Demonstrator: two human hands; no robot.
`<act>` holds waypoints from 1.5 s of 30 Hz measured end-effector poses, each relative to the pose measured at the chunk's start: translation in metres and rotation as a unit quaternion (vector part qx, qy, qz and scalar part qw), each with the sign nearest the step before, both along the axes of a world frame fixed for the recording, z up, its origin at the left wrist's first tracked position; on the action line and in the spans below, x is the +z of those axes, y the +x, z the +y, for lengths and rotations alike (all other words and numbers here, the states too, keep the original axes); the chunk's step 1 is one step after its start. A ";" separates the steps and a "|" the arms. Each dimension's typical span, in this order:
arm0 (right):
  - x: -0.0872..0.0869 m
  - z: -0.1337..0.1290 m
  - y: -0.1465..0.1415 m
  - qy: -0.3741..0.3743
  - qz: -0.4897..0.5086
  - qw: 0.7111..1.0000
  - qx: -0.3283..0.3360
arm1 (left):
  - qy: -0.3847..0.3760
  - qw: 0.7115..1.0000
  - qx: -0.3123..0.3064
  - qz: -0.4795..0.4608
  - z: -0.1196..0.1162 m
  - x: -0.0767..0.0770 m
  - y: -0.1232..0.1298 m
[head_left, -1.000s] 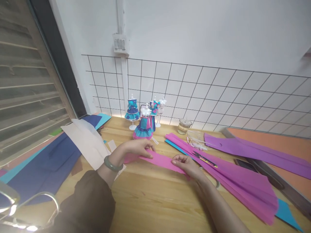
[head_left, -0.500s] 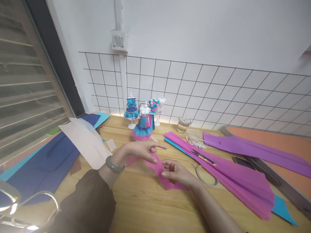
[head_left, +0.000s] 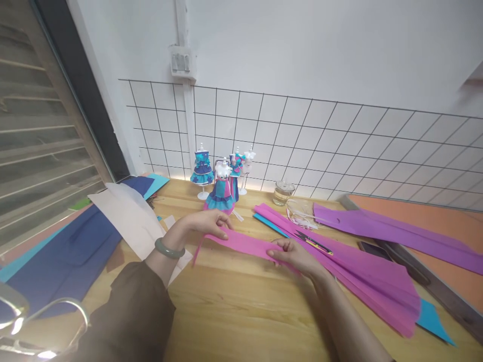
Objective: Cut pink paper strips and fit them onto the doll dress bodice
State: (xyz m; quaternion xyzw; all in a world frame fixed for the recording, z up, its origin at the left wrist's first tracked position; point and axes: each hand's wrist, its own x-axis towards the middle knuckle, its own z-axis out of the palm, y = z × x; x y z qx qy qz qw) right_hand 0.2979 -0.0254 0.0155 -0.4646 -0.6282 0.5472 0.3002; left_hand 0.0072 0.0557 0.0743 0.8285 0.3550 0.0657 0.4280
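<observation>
A pink strip (head_left: pixel 247 243), of paper or thin fabric, is stretched between my two hands above the wooden table (head_left: pixel 226 311). My left hand (head_left: pixel 211 222) pinches it near its left end, and a short tail hangs down past the fingers. On the other side, my right hand (head_left: pixel 290 253) grips the strip between thumb and fingers, its right end partly hidden behind the hand. Just behind my left hand stands a miniature dress form (head_left: pixel 222 188) in a pink and turquoise dress. A green bangle (head_left: pixel 169 249) circles my left wrist.
Black-and-yellow snips (head_left: pixel 315 243) rest on a pink folded sheet (head_left: pixel 377 281) at right. Farther back are a glass cup (head_left: pixel 283 193) and a blue dress form (head_left: pixel 202 171). Navy (head_left: pixel 75 251) and pale pink sheets (head_left: pixel 126 213) lie left; a purple sheet (head_left: pixel 350 223) is at right.
The strip, loosely bunched and drooping before, is now drawn out taut and flatter. My left hand has moved left and closed on it; my right hand has shifted right and slightly up.
</observation>
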 end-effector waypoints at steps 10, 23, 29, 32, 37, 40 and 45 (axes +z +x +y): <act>-0.010 0.012 0.024 -0.031 0.084 0.993 -0.081 | -0.035 0.999 0.015 -0.021 0.007 -0.001 -0.014; -0.009 0.015 0.055 -0.026 0.193 0.968 -0.159 | -0.005 0.997 0.019 -0.070 0.005 0.004 -0.019; -0.009 0.014 0.061 -0.024 0.194 0.967 -0.165 | 0.034 0.997 0.047 -0.043 0.006 0.005 -0.023; -0.010 0.014 0.063 -0.023 0.196 0.966 -0.168 | 0.053 0.995 0.075 -0.047 0.008 0.003 -0.024; -0.009 0.014 0.064 -0.022 0.191 0.966 -0.173 | 0.078 0.991 0.102 -0.027 0.016 -0.006 -0.028; -0.008 0.014 0.062 -0.022 0.176 0.970 -0.165 | 0.079 0.991 0.107 0.018 0.020 -0.008 -0.034; -0.006 0.012 0.041 -0.027 0.145 0.981 -0.130 | 0.079 0.977 0.143 0.138 0.012 -0.003 -0.036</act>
